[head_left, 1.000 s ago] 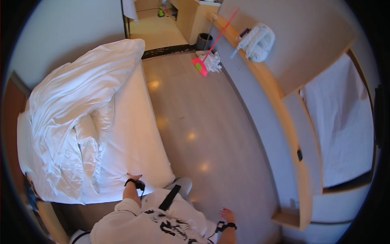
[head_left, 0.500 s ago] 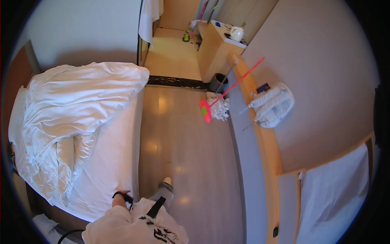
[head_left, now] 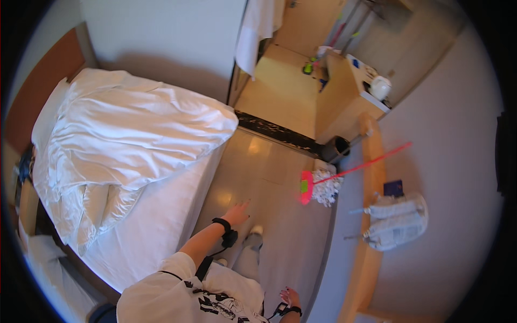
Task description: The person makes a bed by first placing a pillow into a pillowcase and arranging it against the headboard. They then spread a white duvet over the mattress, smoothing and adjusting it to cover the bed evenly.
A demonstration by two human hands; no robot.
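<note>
Beyond the bed's near corner, my left hand (head_left: 237, 213) hangs over the floor with its fingers stretched out and nothing in it. A black band circles that wrist. At the lower edge my right hand (head_left: 290, 296) shows part-open, fingers apart and holding nothing, also with a black strap at the wrist. Nearest to my left hand is the bed (head_left: 180, 229) with its white sheet. A rumpled white duvet (head_left: 134, 121) is heaped over much of it, its near part folded and creased.
A pink broom (head_left: 306, 187) and a white string mop (head_left: 326, 189) lean by the wooden ledge (head_left: 353, 290) on the right. On that ledge rests a pale backpack (head_left: 398, 222). A dark bin (head_left: 335, 148) stands beside the black threshold (head_left: 277, 131); a white kettle (head_left: 380, 88) sits on the cabinet.
My left hand has come off the bed's near edge and swung out over the floor. My right hand has come into view. The view has turned, with the bed and room tilting.
</note>
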